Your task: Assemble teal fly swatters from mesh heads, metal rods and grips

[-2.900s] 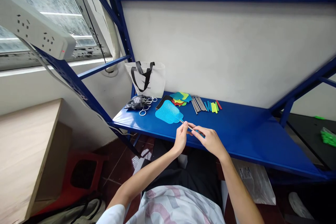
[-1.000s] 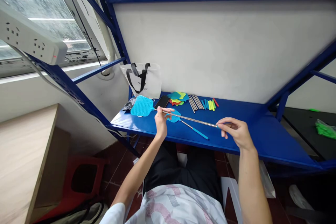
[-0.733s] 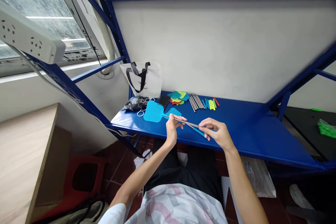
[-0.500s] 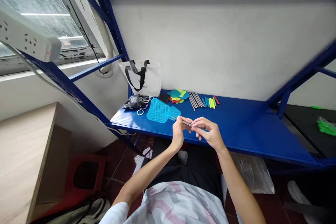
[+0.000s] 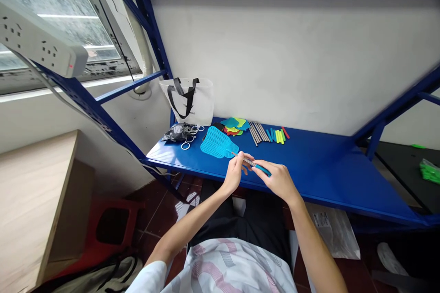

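Note:
A blue fly swatter with a mesh head (image 5: 213,142) is held over the front of the blue table (image 5: 319,160). My left hand (image 5: 233,174) is closed around its thin metal rod (image 5: 248,161), close to the head. At the other end, my right hand (image 5: 279,179) grips a blue handle (image 5: 263,169) that sits on the rod. Behind lie several loose metal rods (image 5: 258,133), and beside them blue, yellow and red handles (image 5: 286,133). Loose swatter heads (image 5: 236,123) in several colours are piled left of the rods.
A white bag (image 5: 202,100) with black straps stands at the table's back left. In front of it are a black plastic bag (image 5: 177,132) and white rings (image 5: 185,145). A power strip (image 5: 44,41) hangs at upper left. Blue frame posts (image 5: 154,32) flank the table.
A blue handle now shows on the rod's end in my right hand, where bare rod showed before. The mesh head has tilted and shifted slightly right.

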Available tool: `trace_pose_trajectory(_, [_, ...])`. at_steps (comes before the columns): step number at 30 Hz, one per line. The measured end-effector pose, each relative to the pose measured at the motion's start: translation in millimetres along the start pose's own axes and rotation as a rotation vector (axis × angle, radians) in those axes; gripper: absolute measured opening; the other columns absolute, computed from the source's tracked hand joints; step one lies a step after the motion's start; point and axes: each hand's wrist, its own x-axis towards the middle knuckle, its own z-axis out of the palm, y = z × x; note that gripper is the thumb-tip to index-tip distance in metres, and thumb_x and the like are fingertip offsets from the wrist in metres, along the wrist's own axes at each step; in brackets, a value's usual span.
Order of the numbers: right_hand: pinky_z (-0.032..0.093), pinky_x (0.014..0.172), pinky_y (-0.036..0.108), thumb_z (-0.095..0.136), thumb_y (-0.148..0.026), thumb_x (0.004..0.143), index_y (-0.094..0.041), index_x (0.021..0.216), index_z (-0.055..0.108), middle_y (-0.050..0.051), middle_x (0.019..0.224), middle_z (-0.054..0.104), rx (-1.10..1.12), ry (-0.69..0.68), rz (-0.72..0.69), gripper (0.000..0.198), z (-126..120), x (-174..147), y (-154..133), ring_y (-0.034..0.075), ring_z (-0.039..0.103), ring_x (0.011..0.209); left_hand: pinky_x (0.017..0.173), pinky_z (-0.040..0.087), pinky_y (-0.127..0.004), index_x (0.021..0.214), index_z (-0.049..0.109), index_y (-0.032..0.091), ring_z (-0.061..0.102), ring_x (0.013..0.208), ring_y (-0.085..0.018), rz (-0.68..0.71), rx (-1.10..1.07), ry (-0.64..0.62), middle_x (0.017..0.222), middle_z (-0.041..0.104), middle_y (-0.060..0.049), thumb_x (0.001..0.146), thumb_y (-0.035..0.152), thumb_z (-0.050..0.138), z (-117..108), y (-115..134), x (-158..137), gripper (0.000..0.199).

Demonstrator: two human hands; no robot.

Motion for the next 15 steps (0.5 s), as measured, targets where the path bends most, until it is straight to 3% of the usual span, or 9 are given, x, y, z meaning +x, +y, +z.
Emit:
trace_pose_trajectory(7, [0.05, 0.061, 0.03, 0.054, -0.041, 0.115, -0.029, 0.121, 0.08, 0.005, 0.104, 0.087, -0.278, -0.079, 0.004, 0.029, 1.1, -2.9, -9.7, 0.026, 0.084, 0.086, 0.06, 0.053, -0.028, 0.097, 0.08, 0.015, 0.069, 0.072, -0.021, -0.027, 0.024, -0.061, 0.08, 0.073, -0.009, 0.105, 0.077, 0.052, -3.7, 2.6, 0.6, 0.07])
trace_pose_trajectory(10, [0.043, 0.057, 0.03, 0.05, -0.039, 0.117, -0.028, 0.115, 0.079, 0.005, 0.094, 0.086, -0.309, -0.117, 0.018, 0.031, 3.4, -2.0, -9.4, 0.025, 0.082, 0.079, 0.06, 0.054, -0.028, 0.1, 0.08, 0.015, 0.069, 0.078, -0.022, -0.024, 0.027, -0.083, 0.087, 0.074, -0.01, 0.104, 0.077, 0.055, -3.5, 4.1, 0.3, 0.068])
trace_pose_trajectory(15, [0.051, 0.067, 0.029, 0.048, -0.047, 0.118, -0.029, 0.119, 0.08, 0.006, 0.115, 0.086, -0.159, -0.031, -0.002, 0.036, 5.1, -0.8, -7.1, 0.026, 0.084, 0.095, 0.062, 0.056, -0.029, 0.104, 0.079, 0.016, 0.071, 0.086, -0.023, -0.002, -0.002, -0.117, 0.098, 0.075, -0.012, 0.107, 0.077, 0.05, -1.9, 9.0, -3.3, 0.067])
